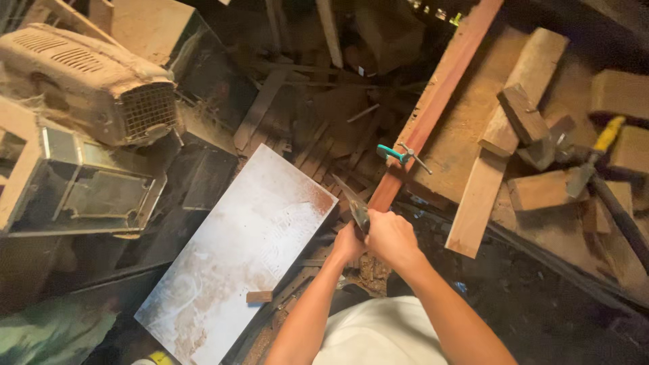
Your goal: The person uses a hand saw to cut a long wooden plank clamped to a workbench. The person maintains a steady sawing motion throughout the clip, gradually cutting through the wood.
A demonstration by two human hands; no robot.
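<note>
Both hands meet at the near end of a long reddish wooden plank (pixel 436 101): the right hand (pixel 392 236) closes around it, the left hand (pixel 348 243) grips a flat grey metal blade (pixel 355 203) against its edge. A teal-handled metal clamp (pixel 400 155) pins the plank to the sawdust-covered wooden desk (pixel 466 128).

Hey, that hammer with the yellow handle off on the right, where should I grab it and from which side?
Probably grip the hammer by its yellow handle end, coming from above and the far right. That end points up and away, clear of clutter, while the metal head sits low, wedged among the wood blocks.
</note>
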